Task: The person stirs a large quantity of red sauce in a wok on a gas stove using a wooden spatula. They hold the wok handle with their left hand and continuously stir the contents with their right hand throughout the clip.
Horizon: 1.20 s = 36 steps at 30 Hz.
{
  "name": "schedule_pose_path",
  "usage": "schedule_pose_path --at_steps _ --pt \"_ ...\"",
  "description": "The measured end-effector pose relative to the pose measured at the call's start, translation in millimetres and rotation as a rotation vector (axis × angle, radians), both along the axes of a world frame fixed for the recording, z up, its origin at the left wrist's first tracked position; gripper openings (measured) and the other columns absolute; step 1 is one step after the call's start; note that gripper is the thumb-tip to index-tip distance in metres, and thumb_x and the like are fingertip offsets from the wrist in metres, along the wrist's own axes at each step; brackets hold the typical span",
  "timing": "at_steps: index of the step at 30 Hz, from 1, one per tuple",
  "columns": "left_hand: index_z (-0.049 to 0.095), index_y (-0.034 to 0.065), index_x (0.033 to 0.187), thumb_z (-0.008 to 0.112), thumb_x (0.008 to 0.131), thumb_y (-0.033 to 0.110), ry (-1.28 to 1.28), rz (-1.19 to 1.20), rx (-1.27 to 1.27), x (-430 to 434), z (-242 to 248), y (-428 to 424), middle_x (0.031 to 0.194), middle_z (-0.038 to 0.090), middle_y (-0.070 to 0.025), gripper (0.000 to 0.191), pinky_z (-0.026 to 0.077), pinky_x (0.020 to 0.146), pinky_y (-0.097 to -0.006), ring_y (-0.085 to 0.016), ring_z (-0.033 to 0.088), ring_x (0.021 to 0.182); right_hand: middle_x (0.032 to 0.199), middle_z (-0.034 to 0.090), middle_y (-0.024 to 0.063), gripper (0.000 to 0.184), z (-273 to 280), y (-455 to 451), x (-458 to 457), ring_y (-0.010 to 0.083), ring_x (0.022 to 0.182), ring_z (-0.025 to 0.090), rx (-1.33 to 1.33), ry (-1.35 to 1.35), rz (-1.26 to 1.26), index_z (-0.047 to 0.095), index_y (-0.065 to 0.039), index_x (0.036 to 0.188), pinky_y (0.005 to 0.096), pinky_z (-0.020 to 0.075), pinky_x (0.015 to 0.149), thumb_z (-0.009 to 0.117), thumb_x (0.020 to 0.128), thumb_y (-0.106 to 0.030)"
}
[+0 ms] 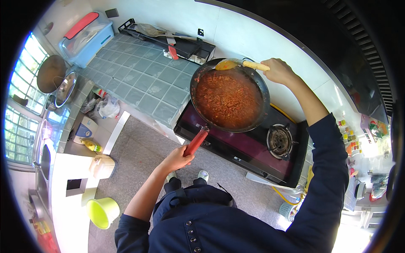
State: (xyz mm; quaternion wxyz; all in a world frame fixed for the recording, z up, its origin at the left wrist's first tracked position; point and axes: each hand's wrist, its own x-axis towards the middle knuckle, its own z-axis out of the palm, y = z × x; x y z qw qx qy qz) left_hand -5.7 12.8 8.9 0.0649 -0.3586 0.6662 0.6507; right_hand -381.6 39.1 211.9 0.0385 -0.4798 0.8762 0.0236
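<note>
A dark wok point(267, 107) stands on the left side of the gas stove point(227, 147), holding a thick red-brown sauce point(229, 98) with small bits in it. My left hand point(177, 159) grips the wok's red handle point(196, 141). In my right hand point(278, 71) is the pale handle of a metal ladle or spatula point(228, 64). Its orange-coated head lies over the wok's far rim, above the sauce. What burns beneath the wok is hidden.
An uncovered burner point(280, 141) lies right of the wok. Behind the tiled counter point(142, 74), a black rack point(186, 47) holds a strainer and a red-handled knife. A lidded blue box point(87, 44) stands far left. The range hood point(316, 31) overhangs the right. A green bin point(103, 213) stands on the floor.
</note>
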Motion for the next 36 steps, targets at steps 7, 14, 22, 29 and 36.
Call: schedule_pose_path --at_steps 7,14,22,29,36 --pt "0.050 0.0005 0.115 0.059 0.086 0.022 0.006 0.019 -0.056 0.1 -1.8 4.7 0.089 0.060 -0.0061 0.037 0.048 0.055 -0.0239 -0.012 0.062 0.070 0.075 0.064 0.0098 0.025 -26.8 -30.8 -39.2 0.0202 0.065 0.061 0.037 -0.092 -0.075 0.067 -0.007 0.099 0.0332 0.0480 0.061 0.057 0.078 -0.014" --pt "0.050 -0.0032 0.114 0.058 0.083 0.018 0.073 0.054 -0.101 -0.5 -3.5 8.0 0.081 0.063 -0.0108 0.038 0.050 0.057 -0.0294 -0.016 0.064 0.064 0.061 0.056 0.0033 0.024 -38.3 -38.0 -20.3 0.0103 0.049 0.050 -0.027 -0.404 -0.041 0.069 -0.006 0.095 0.0241 0.0399 0.044 0.061 0.074 -0.014" --pt "0.048 0.0027 0.121 0.058 0.086 0.022 -0.001 0.011 -0.076 -0.1 -2.4 6.6 0.090 0.060 -0.0047 0.041 0.049 0.056 -0.0238 -0.011 0.062 0.070 0.090 0.066 0.0174 0.037 -28.7 -34.0 13.1 0.0265 0.078 0.064 -0.015 -0.227 0.236 0.066 -0.006 0.106 0.0351 0.0497 0.071 0.056 0.071 -0.008" --pt "0.048 -0.0033 0.118 0.058 0.083 0.019 0.065 0.024 -0.137 -0.3 -3.7 8.0 0.082 0.063 -0.0126 0.043 0.050 0.058 -0.0299 -0.018 0.065 0.062 0.086 0.065 0.0164 0.033 -3.7 -11.7 57.6 0.0277 0.082 0.063 0.160 -0.089 0.373 0.065 -0.009 0.104 0.0402 0.0491 0.070 0.056 0.073 -0.007" --pt "0.049 -0.0040 0.112 0.058 0.083 0.019 0.094 0.005 -0.131 1.0 -6.2 7.4 0.080 0.061 -0.0112 0.038 0.050 0.056 -0.0295 -0.017 0.064 0.063 0.072 0.064 0.0139 0.036 1.5 22.8 90.3 0.0315 0.068 0.063 0.124 0.114 0.591 0.064 -0.013 0.103 0.0427 0.0496 0.063 0.054 0.070 -0.003"
